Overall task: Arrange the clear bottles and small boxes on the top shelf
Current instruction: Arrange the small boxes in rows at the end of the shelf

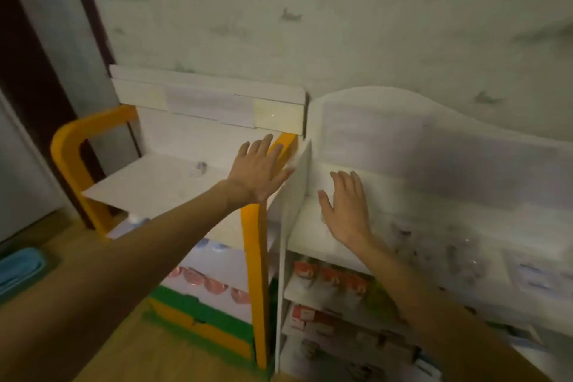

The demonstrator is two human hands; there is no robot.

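Note:
The picture is blurred by motion. My left hand (262,169) is stretched out flat with straight fingers over the right end of the orange-framed unit's white top shelf (148,183), and it holds nothing. My right hand (344,209) is spread flat over the left end of the white unit's top shelf (310,226), also holding nothing. A small clear object (198,168) sits at the back of the left shelf. Several blurred clear bottles (446,254) stand on the right shelf, with a small white box (539,273) with blue print at its right end.
A white side panel (294,192) stands between the two shelves. Lower shelves hold red and pink packets (210,282), red boxes (328,279) and bottle caps (214,246). A papered wall (310,25) is behind. A blue object (18,270) lies on the wooden floor at left.

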